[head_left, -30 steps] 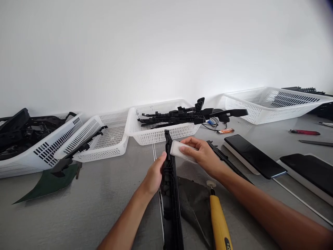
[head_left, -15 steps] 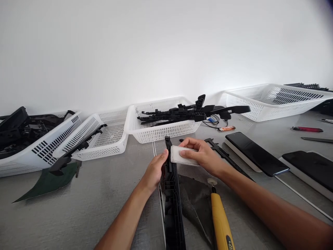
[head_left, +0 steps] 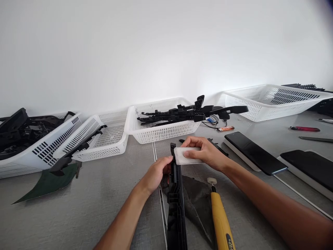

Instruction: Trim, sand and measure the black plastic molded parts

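Your black plastic trim strip (head_left: 176, 199) points away from you over the surface (head_left: 78, 218), and your left hand (head_left: 154, 173) grips it near the far end, probably to steady it right where your right hand (head_left: 209, 154) pinches that white pad (head_left: 182, 156) and seems to have it touching the strip's right edge. The yellow rotary tool (head_left: 220, 218) lies just to the right, likely to stay in easy reach, and the white basket (head_left: 161, 134) beyond probably keeps the other black parts (head_left: 179, 113) out of your way.
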Available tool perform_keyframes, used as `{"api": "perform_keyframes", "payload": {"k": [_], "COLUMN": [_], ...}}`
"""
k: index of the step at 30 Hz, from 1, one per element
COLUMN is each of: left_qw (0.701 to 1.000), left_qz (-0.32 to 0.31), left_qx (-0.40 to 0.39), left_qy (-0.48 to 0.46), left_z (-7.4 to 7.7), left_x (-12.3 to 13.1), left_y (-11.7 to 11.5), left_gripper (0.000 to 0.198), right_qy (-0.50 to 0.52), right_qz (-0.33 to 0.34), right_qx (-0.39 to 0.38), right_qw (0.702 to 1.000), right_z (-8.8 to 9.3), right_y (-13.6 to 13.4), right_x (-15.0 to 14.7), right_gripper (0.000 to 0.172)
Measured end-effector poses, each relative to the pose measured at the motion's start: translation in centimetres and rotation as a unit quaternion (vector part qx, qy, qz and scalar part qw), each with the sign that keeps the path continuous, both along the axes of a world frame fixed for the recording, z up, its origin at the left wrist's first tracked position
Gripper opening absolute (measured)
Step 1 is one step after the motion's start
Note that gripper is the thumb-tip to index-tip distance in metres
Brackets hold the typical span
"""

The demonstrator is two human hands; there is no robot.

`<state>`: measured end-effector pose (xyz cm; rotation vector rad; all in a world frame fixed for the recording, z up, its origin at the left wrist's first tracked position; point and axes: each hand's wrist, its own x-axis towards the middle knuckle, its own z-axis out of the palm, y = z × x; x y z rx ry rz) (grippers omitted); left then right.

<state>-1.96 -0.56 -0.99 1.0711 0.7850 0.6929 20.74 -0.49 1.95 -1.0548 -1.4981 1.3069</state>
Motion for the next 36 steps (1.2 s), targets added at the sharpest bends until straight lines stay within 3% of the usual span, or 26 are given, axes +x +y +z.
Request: {"api": "perform_keyframes", "payload": {"k": [3, 8, 13, 19, 25, 32, 36], "left_qw": [1.000, 1.000, 0.999, 0.997, 0.995, 0.995, 0.996], "left_qz": [0.017, 0.023, 0.049, 0.074, 0.102, 0.092, 0.080], "left_qx": [0.001, -0.005, 0.015, 0.011, 0.011, 0.023, 0.023], "left_qy": [-0.002, -0.018, 0.011, 0.012, 0.005, -0.011, -0.023], "left_z": [0.2, 0.4, 0.6, 0.8, 0.7, 0.8, 0.8], "left_x": [0.2, 0.3, 0.4, 0.5, 0.6, 0.8, 0.5], "left_y": [-0.1, -0.1, -0.1, -0.2, -0.1, -0.1, 0.1], "left_gripper": [0.047, 0.052, 0.057, 0.058, 0.056, 0.059, 0.050], "right_qy": [-0.006, 0.015, 0.053, 0.043, 0.034, 0.029, 0.040], "right_qz": [0.018, -0.021, 0.005, -0.038, -0.028, -0.029, -0.072], "right_qx": [-0.006, -0.014, -0.041, -0.011, -0.019, -0.033, -0.018], "right_qw": [1.000, 1.000, 0.998, 0.998, 0.999, 0.999, 0.996], "right_z": [-0.1, -0.6, -1.2, -1.2, -1.1, -1.3, -1.4], "right_y": [0.1, 0.3, 0.3, 0.1, 0.0, 0.3, 0.4], "right_x": [0.0, -0.2, -0.4, -0.8, -1.0, -0.8, -1.1], "right_gripper": [0.034, 0.037, 0.041, 0.041, 0.040, 0.043, 0.044]}}
